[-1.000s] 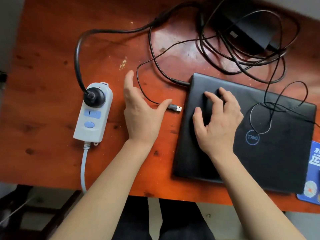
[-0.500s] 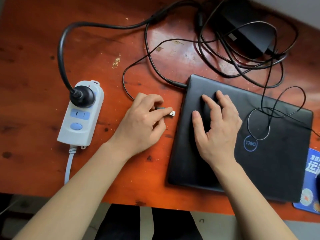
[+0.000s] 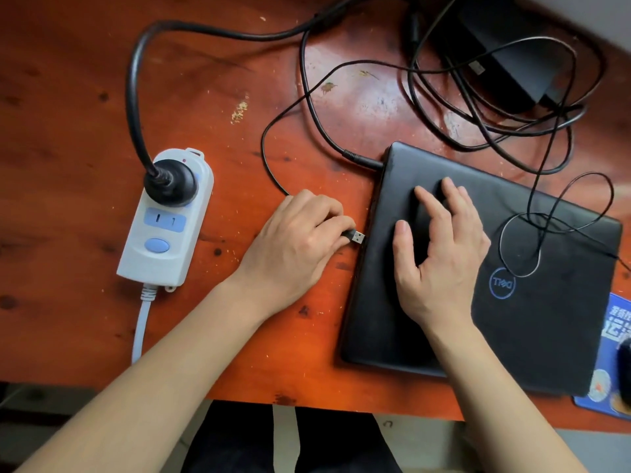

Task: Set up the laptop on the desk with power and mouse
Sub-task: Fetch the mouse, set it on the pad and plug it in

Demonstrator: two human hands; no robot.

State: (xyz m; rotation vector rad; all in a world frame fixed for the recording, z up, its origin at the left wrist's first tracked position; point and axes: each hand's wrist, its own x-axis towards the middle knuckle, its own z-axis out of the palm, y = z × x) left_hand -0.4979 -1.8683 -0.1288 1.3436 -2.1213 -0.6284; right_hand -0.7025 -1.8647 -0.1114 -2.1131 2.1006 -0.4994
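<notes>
The person is sitting at the orange-brown desk [image 3: 68, 97] and working on the mouse connection; the left hand [image 3: 300, 247] is pinching the black USB plug [image 3: 358, 237] between thumb and curled fingers, its metal tip pointing at the left edge of the laptop [image 3: 553, 329] and lying just beside it, not yet in. The right hand [image 3: 444, 261] is resting flat on the closed lid, fingers spread and straight, holding nothing; it seems to be steadying the machine. The laptop is lying shut on the right half of the desk, logo up; the mouse [image 3: 624, 367] is showing only as a dark sliver at the far right, on a blue mouse pad [image 3: 611, 322]; a thin cable [image 3: 263, 145] is curling round to the left hand (the mouse's lead, I'd judge; the tangle is hard to trace). Power looks sorted: a charger lead [image 3: 362, 159] is sitting at the laptop's back left corner, the power brick [image 3: 505, 52] is lying among coiled wire, and a thick black plug [image 3: 170, 182] is seated in the white power strip [image 3: 164, 254]. So the step in hand is plugging in the mouse; the next move is calling for lining the tip up with a port on that edge (I can't see one from here) and pushing straight in while the right hand is bracing.
</notes>
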